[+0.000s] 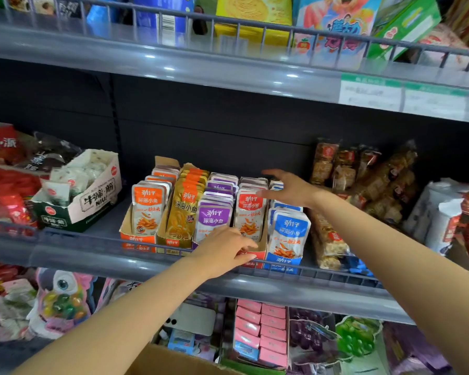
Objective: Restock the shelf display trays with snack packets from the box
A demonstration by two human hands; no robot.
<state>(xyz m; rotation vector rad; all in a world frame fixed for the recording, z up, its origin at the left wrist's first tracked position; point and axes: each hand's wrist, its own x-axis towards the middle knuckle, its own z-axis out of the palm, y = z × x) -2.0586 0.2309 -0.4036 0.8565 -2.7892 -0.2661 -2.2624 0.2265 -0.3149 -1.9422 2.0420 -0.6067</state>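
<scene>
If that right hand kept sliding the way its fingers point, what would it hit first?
Likely the tops of the red-labelled packets left of the right hand, since its fingers point leftward over that row. Depth is unclear; it might pass above them toward the purple packets.

I read 劲仔 and 深海小鱼 on the fish snack packets. The white and green carton says 牛蹄筋 and NIU. The red bag shows 友·派.

We counted five packet trays, one row of packets in each, one white carton, three shelves and one brown box.
</scene>
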